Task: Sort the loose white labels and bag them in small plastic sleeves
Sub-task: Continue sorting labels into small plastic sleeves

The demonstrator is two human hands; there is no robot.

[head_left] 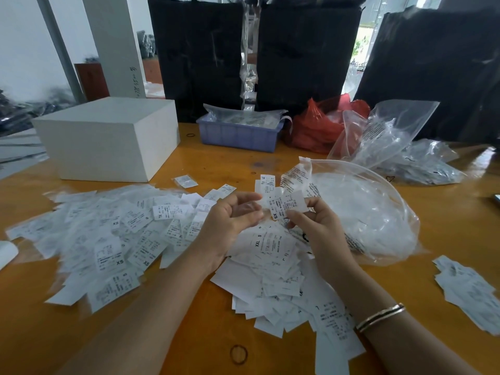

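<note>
Table (205, 315), orange wood, spread wide below and around both hands. Behind the grip, far side: black bags (305, 50) upright, white box (108, 136) to the left, blue tray (239, 135) with printed sheets, red bag (316, 128) beside it. Just right of the grip, almost touching the right knuckles: big clear bag (362, 209) of small plastic sleeves, mouth open toward the hands. Left of the grip and under the left forearm: broad heap of bagged labels (108, 234). Directly beneath the grip, toward the body: pile of loose white labels (270, 266), size marks XXL and S readable on top. Smaller stack of labels (465, 290) off to the far right edge. Right hand (316, 226) curled, thumb and fingertips pinching a few labels (284, 204), XS showing, long axis roughly upright and tilted a little left, lower end in the pinch. Left hand (232, 215) just beside them, fingers half curled round something thin and clear, probably a sleeve, though too faint to be sure. Gap between the hands slight; pinched labels lying right of the left palm, upper ends leaning toward it. Likely next: long edge first into the sleeve, left hand nearer the opening, right hand feeding.
</note>
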